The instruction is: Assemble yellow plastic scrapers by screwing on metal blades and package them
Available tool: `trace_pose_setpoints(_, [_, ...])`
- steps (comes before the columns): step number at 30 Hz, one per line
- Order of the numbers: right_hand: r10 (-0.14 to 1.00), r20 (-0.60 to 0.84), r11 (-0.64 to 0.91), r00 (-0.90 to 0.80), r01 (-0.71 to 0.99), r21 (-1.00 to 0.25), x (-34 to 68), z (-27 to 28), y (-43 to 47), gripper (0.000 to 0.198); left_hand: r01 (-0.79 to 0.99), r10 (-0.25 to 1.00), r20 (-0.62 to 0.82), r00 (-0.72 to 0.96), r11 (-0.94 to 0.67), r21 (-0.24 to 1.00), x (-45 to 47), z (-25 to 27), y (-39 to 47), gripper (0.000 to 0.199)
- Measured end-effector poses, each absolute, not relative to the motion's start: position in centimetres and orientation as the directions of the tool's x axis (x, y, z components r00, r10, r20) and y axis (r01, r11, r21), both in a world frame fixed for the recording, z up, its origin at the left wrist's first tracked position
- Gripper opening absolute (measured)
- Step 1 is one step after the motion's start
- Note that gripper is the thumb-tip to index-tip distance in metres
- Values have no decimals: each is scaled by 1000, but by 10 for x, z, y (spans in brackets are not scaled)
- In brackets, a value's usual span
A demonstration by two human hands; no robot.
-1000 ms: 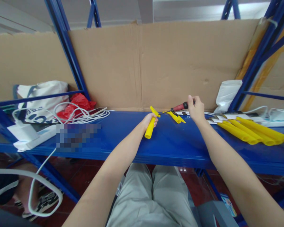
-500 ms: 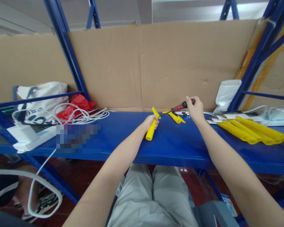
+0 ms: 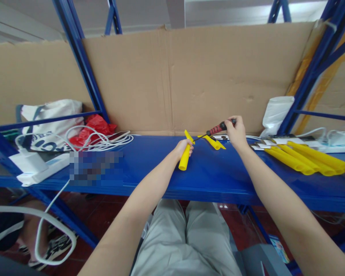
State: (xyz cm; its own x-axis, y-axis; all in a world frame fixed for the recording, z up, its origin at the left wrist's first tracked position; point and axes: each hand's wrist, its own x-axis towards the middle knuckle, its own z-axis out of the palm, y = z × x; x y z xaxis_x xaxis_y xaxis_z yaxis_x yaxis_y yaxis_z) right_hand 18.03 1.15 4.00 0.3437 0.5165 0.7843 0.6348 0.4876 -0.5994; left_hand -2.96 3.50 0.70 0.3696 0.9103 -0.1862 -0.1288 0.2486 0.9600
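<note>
My left hand (image 3: pixel 185 147) is closed around a yellow plastic tube-like handle (image 3: pixel 184 161), with its hollow round end toward me and a flat flared piece at its far end. My right hand (image 3: pixel 236 131) grips the black butt of a screwdriver (image 3: pixel 215 129) with a red and black handle. Its thin shaft slants down to the left, and the tip meets the yellow handle beside my left fingers. Whether a screw sits there is too small to tell. Behind the shaft, a second yellow piece (image 3: pixel 212 143) lies on the blue shelf (image 3: pixel 149 168).
Several yellow tubes with metal blades (image 3: pixel 301 159) lie at the right. White cables (image 3: pixel 103 142), a power strip (image 3: pixel 46 170), a red plastic bag (image 3: pixel 96 128) and a cloth bag (image 3: pixel 57 122) are at the left. Cardboard (image 3: pixel 212 76) stands behind. A person's leg (image 3: pixel 34 234) shows lower left.
The screwdriver handle and my right hand have shifted very slightly left and turned a little. The near end of the yellow handle has moved slightly to the right.
</note>
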Motion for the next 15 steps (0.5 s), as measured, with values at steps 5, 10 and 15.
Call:
trace_pose_setpoints(5, [558, 760, 422, 332, 676, -605, 180, 36, 13, 34, -168, 923, -177, 341, 245, 955, -32, 6, 38, 12])
trace_pose_setpoints(10, [525, 772, 463, 359, 641, -612, 180, 37, 14, 30, -215, 922, -184, 340, 267, 939, -33, 10, 34, 8])
trace_pose_setpoints(15, [545, 761, 496, 352, 595, -632, 181, 38, 14, 30, -243, 915, -195, 353, 291, 925, -33, 12, 32, 8])
